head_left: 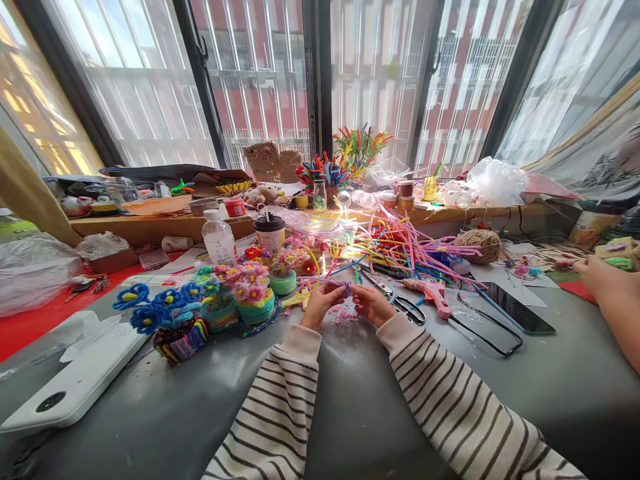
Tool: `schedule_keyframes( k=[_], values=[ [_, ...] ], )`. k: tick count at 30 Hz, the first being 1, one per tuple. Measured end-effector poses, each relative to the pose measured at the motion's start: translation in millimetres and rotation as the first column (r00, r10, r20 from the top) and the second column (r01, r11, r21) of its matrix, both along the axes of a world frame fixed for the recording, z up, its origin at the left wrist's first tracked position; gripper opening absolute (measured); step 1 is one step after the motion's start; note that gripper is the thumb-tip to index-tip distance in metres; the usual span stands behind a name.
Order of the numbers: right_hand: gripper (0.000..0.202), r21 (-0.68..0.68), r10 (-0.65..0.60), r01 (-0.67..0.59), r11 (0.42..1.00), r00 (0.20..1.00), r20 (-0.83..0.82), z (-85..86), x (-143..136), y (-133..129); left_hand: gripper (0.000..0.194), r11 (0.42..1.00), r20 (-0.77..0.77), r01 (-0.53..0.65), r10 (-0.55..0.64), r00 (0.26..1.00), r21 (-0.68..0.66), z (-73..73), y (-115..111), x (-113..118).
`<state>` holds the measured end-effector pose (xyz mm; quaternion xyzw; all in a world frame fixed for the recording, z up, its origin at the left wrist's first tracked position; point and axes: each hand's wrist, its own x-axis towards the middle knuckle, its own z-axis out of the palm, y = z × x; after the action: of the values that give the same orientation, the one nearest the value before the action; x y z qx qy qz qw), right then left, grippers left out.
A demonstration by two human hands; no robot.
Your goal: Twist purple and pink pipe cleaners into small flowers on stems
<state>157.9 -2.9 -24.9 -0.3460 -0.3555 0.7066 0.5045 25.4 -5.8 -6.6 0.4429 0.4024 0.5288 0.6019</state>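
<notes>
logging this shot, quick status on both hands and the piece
left hand and right hand pinching purple stem; scissors close by at right

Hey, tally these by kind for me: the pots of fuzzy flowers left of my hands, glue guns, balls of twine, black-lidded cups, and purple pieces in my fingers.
Flower pots: 4
Glue gun: 1
Ball of twine: 1
Black-lidded cup: 1
Purple piece, between left hand and right hand: 1
Total: 8

There are three hands (321, 303), one glue gun (434, 292), one twine ball (479, 246).
</notes>
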Motion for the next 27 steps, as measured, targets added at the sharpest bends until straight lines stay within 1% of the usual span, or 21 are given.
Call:
schedule_keyframes(
  k=[3,5,7,9,14,18,22,27],
  values=[
    [0.024,-0.035,0.056,-0.059,0.998,0.995,-0.079,-0.9,0.2,0.9,0.026,1.000,0.009,0.004,-0.004,1.000,-0.010,-0.2,-0.5,0.3],
    [0.024,-0.037,0.036,-0.040,0.999,0.994,-0.105,-0.7,-0.7,0.6,0.024,0.999,0.017,0.028,-0.028,0.999,-0.028,-0.5,-1.0,0.5],
    [0.025,-0.026,-0.009,0.006,1.000,0.993,-0.117,-0.3,-2.1,0.0,0.023,0.996,0.028,0.072,-0.071,0.997,-0.045,-0.6,-1.7,0.9],
    [0.025,-0.016,-0.036,0.034,0.999,0.993,-0.110,0.0,-3.3,-0.5,0.025,0.994,0.032,0.098,-0.097,0.995,-0.055,-0.2,-2.5,1.2],
    [0.025,-0.012,-0.018,0.017,1.000,0.996,-0.083,-0.7,-3.7,-0.2,0.025,0.996,0.030,0.067,-0.065,0.997,-0.062,1.6,-4.2,1.1],
    [0.022,-0.027,-0.007,0.005,1.000,0.997,-0.083,-0.2,-3.5,0.4,0.028,0.995,-0.013,0.055,-0.056,0.998,-0.080,2.3,-4.3,0.5],
    [0.022,-0.022,0.002,-0.003,1.000,0.998,-0.055,1.0,-4.1,-0.2,0.027,0.994,-0.055,0.079,-0.083,0.995,-0.078,1.9,-4.0,0.0],
    [0.025,0.005,-0.030,0.030,1.000,0.999,-0.045,1.0,-4.3,-0.7,0.025,0.992,0.007,0.119,-0.119,0.993,-0.042,1.4,-4.2,0.0]
  ],
)
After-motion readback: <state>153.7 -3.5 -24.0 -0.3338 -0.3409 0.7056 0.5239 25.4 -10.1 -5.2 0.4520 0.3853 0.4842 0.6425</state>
